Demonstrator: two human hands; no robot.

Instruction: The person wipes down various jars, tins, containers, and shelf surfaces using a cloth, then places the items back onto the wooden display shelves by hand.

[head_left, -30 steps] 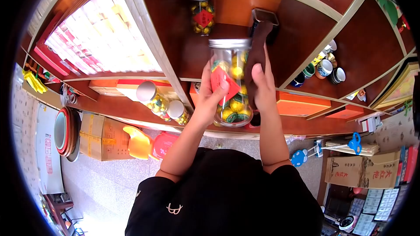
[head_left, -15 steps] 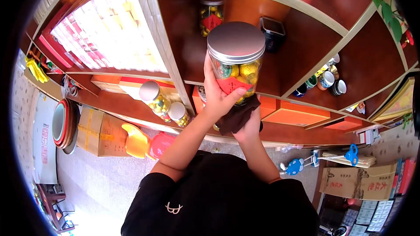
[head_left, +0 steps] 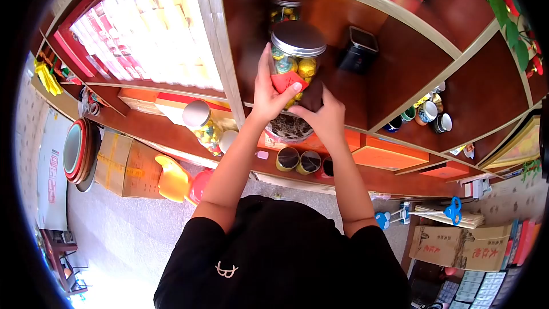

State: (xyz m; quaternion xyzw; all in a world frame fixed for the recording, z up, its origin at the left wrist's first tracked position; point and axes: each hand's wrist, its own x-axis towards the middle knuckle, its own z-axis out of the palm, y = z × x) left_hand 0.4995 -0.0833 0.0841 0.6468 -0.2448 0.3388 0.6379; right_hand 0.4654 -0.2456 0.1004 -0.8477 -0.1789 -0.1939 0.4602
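Now | left fingers curled round clear cylindrical jar | right fingers pinching dark cloth

- Left hand curved in a grip, fingers pointing far, thumb stretched right.
- Right hand near it on the right, thumb reaching left, fingers bent.
- Left arm and right arm extend far, elbows slightly bent.

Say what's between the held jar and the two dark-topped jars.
In the head view, a container of dark flakes lies between the held jar and dark-topped jars.
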